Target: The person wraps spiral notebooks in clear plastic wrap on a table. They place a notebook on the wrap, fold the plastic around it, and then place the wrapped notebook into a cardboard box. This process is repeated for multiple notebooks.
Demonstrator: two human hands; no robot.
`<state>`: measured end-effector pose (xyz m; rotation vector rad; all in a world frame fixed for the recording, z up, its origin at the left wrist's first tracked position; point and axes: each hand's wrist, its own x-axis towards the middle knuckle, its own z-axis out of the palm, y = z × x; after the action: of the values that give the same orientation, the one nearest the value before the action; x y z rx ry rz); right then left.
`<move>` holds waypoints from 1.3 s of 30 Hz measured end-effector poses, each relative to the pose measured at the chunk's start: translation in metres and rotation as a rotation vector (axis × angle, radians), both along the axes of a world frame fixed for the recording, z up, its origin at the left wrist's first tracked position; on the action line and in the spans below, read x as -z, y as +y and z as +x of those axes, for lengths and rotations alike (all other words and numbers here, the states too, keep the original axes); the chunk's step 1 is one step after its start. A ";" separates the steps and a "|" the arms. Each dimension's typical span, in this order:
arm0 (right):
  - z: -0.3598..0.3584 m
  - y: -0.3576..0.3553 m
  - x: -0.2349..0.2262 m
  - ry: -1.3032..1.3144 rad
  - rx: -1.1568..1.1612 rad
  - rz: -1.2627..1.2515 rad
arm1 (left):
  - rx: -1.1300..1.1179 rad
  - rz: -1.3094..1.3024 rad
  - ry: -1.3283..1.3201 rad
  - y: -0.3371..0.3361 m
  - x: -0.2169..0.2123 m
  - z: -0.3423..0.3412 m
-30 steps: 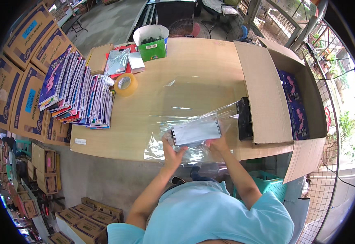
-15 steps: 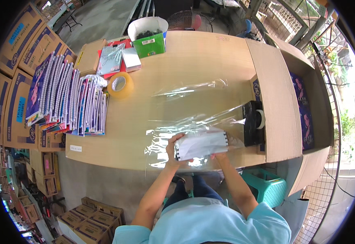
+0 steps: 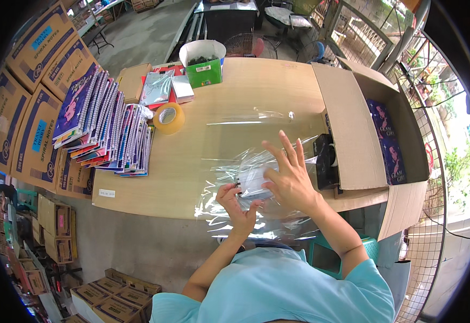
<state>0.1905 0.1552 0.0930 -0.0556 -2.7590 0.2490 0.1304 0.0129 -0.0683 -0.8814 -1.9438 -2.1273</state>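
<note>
Near the table's front edge lies a white, flat rectangular pad [image 3: 254, 182] with dark marks along its short edge. Its exact kind is hard to make out. Clear plastic film [image 3: 227, 167] is spread under and around it, glossy with reflections, and hangs past the table edge. My left hand [image 3: 236, 207] grips the pad's left end, thumb below and fingers at the dark-marked side. Over the right end is my right hand [image 3: 294, 182], its fingers spread and raised, holding nothing that I can see; it partly hides the pad.
A black tape dispenser [image 3: 325, 161] stands beside an open carton [image 3: 348, 124] holding purple notebooks [image 3: 390, 161]. Spiral notebooks [image 3: 106, 124] are stacked at left, near a tape roll [image 3: 169, 118] and a green box [image 3: 205, 72]. Sealed cartons [image 3: 38, 132] rise beyond; a green stool [image 3: 369, 248] is below.
My right hand has left the pad's lower right edge and risen over its right end, fingers spreading. My left hand stays at the left end. The whole view has shifted slightly.
</note>
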 end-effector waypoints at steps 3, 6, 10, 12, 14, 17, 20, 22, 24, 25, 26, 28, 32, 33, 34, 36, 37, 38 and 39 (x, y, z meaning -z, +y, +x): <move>0.019 0.001 -0.005 0.068 -0.056 -0.011 | -0.011 0.034 -0.103 0.001 -0.013 0.000; 0.033 0.002 -0.011 0.177 0.029 -0.081 | -0.083 0.002 -0.099 0.002 -0.034 -0.004; 0.047 0.017 -0.015 0.260 0.095 -0.166 | -0.074 -0.072 0.104 -0.012 -0.022 -0.013; 0.050 0.023 -0.024 0.219 0.043 -0.195 | 0.040 -0.006 0.123 -0.016 -0.020 -0.020; 0.046 0.020 -0.036 0.122 -0.018 -0.129 | 0.072 0.006 0.140 -0.015 -0.027 -0.022; 0.038 0.018 -0.030 0.015 -0.024 -0.011 | 0.037 -0.081 0.170 -0.015 -0.053 -0.018; 0.030 0.015 -0.024 0.050 -0.005 0.058 | 0.055 -0.189 0.250 -0.023 -0.044 -0.026; 0.030 0.015 -0.021 0.066 -0.037 0.123 | 0.085 -0.199 0.320 -0.025 -0.024 -0.033; 0.030 0.016 -0.015 0.048 -0.104 0.213 | 0.147 -0.192 0.297 -0.026 -0.019 -0.032; 0.036 0.016 -0.017 0.000 -0.190 0.173 | 0.178 -0.189 0.285 -0.027 -0.017 -0.032; 0.043 0.015 -0.024 -0.045 -0.279 0.130 | 0.201 -0.248 0.329 -0.029 -0.023 -0.034; 0.060 0.019 -0.042 -0.076 -0.336 0.041 | 0.259 -0.364 0.415 -0.033 -0.048 -0.034; 0.070 0.033 -0.092 -0.227 -0.213 0.016 | 0.380 -0.680 0.732 -0.040 -0.075 -0.046; 0.068 0.038 -0.101 -0.317 -0.170 0.045 | 0.420 -0.720 0.765 -0.039 -0.081 -0.051; 0.060 0.039 -0.104 -0.311 -0.283 0.154 | 0.460 -0.760 0.797 -0.038 -0.086 -0.056; 0.043 0.045 -0.087 -0.314 -0.351 0.315 | 0.545 -0.803 0.865 -0.033 -0.094 -0.068; 0.036 0.049 -0.076 -0.316 -0.382 0.397 | 0.588 -0.821 0.900 -0.030 -0.097 -0.073; 0.025 0.054 -0.069 -0.392 -0.402 0.433 | 0.609 -0.838 0.922 -0.030 -0.098 -0.078; 0.015 0.059 -0.063 -0.468 -0.415 0.473 | 0.632 -0.848 0.950 -0.028 -0.099 -0.083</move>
<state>0.2056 0.2147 0.1564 0.6628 -3.1856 -0.3654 0.0477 -0.0148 0.0304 -2.3083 -2.0259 -0.5442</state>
